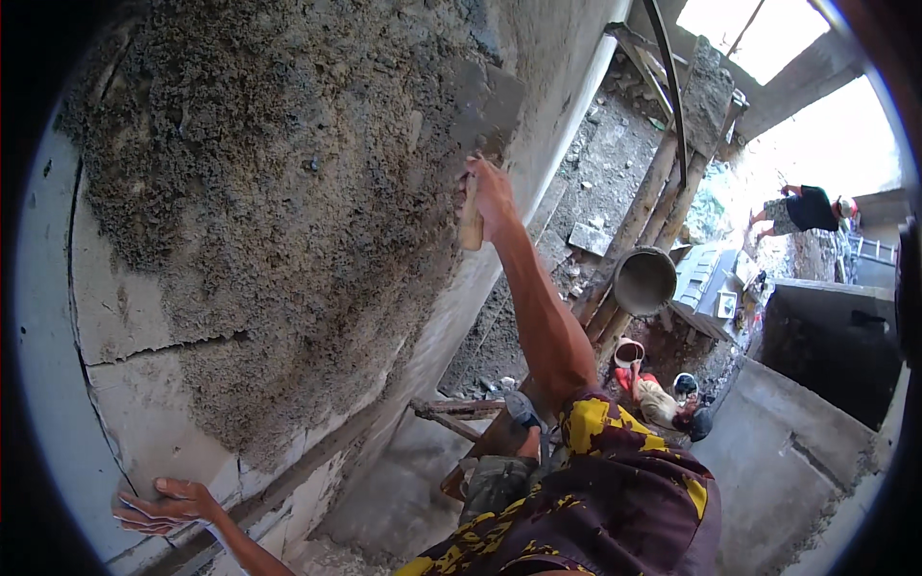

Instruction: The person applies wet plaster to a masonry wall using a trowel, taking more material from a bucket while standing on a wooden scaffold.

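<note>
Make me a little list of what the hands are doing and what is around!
Right hand: grips a wooden-handled trowel, its blade flat on the wall
Left hand: open, pressed on the wall
Wall: grey blocks, rough wet plaster on much of it
Below: bucket by wooden poles
Far right: another person bending over

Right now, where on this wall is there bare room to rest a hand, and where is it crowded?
Bare grey block shows along the wall's left edge and bottom, between the rough brown mortar coat and the left hand, which lies flat there. Up top it is crowded: the right hand grips the wooden-handled grey trowel against wet mortar.
</note>
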`<move>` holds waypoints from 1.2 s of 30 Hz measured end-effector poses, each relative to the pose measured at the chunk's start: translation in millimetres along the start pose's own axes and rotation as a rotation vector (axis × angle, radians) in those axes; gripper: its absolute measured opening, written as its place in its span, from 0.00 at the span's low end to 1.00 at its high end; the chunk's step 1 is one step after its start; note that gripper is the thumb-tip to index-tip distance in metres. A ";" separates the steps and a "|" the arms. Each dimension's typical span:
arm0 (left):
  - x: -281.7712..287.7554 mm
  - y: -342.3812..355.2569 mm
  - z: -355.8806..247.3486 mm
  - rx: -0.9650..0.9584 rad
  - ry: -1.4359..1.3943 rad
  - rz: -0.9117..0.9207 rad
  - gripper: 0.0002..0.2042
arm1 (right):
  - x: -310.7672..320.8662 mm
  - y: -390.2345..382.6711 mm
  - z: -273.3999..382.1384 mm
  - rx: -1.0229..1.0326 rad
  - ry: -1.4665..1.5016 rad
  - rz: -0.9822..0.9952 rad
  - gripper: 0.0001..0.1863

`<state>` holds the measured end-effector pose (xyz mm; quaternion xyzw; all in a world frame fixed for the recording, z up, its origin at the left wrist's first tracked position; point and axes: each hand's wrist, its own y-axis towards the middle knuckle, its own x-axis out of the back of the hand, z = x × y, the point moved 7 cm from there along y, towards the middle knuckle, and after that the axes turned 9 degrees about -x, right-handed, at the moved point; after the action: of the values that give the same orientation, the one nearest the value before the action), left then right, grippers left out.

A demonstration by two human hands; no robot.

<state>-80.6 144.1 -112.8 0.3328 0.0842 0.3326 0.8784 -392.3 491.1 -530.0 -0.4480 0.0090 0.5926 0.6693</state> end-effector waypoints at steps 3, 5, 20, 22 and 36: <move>-1.6 -2.1 -1.8 0.017 -0.004 -0.006 0.26 | -13.0 -35.3 11.9 -0.062 0.016 0.138 0.13; -2.8 -6.4 -3.3 0.027 0.008 0.010 0.26 | -17.3 -62.4 14.9 -0.119 0.042 0.259 0.14; -9.2 -21.1 24.9 -0.130 0.108 0.041 0.25 | 82.6 45.1 13.3 1.045 -0.657 -0.524 0.03; -9.2 -26.2 26.7 -0.110 0.122 0.029 0.25 | 62.7 54.7 11.9 0.809 0.045 -0.146 0.04; -6.7 -5.9 4.0 -0.136 0.093 -0.011 0.24 | 64.9 71.9 -15.3 0.008 0.107 0.053 0.14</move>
<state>-81.1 134.4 -114.0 0.2560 0.1040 0.3481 0.8958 -422.7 525.3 -616.7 -0.4757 0.0590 0.5854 0.6539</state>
